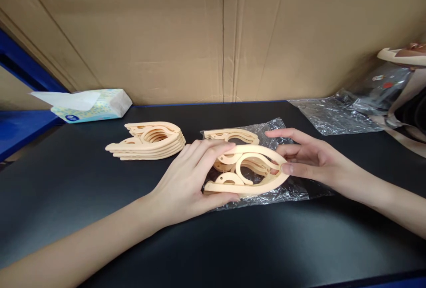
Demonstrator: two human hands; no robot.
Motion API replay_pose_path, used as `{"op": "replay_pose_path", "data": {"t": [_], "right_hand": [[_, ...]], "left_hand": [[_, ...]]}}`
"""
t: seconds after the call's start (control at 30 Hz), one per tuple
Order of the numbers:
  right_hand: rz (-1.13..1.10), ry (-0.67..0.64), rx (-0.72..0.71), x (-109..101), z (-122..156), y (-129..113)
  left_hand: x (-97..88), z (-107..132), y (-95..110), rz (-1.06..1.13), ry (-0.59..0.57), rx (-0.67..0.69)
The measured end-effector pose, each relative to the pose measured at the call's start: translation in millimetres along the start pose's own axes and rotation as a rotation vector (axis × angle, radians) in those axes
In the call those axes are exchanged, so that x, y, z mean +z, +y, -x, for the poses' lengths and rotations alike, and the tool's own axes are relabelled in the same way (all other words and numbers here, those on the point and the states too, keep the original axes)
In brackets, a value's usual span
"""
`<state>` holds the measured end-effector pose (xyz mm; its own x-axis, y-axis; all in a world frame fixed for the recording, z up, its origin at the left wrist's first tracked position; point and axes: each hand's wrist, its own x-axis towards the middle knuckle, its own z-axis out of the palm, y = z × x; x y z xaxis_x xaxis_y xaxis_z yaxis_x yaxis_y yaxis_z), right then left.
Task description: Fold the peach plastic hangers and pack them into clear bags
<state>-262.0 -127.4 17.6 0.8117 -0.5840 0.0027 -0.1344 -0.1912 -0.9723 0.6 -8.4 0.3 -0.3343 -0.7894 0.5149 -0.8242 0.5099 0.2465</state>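
Between my two hands is a cream plastic folding hanger (262, 187), folded up, its rounded end to the right. My left hand (189, 179) grips its two arm ends from the left, fingers on the far edge and thumb on the near one. The thumb and fingers of my right hand (309, 159) pinch the rounded end, with the index finger stretched out. Beneath lies a clear plastic bag (276, 126) with more folded hangers (233, 134) on or in it; I cannot tell which. Left of them sits a neat stack of folded hangers (149, 144).
A tissue pack (109, 104) stands at the back left of the black table (100, 217). At the back right lie another clear plastic bag (336, 112) and a bag strap (404, 139). Brown cardboard (166, 35) closes off the back.
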Motion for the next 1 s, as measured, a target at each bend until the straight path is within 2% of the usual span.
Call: {"op": "replay_pose_path", "data": {"t": [0.2, 0.43, 0.63, 0.8, 1.0], "right_hand": [[-0.064, 0.013, 0.042, 1.0, 0.3, -2.6], [-0.082, -0.069, 0.024, -2.1, -0.6, -1.6], [-0.063, -0.066, 0.030, -3.9, -0.5, -2.2], [-0.133, -0.022, 0.067, -2.3, 0.8, -5.0], [-0.043, 0.076, 0.100, 3.6, 4.4, -7.7]], "left_hand": [[-0.8, 1.7, -1.0, -0.044, 0.004, 0.033], [0.0, 2.3, -2.3, -0.049, -0.031, 0.039], [-2.1, 1.1, -2.0, -0.047, 0.032, 0.052], [-5.1, 1.2, 0.2, -0.051, 0.082, 0.021], [-6.5, 1.7, 2.7, -0.087, 0.106, 0.076]]}}
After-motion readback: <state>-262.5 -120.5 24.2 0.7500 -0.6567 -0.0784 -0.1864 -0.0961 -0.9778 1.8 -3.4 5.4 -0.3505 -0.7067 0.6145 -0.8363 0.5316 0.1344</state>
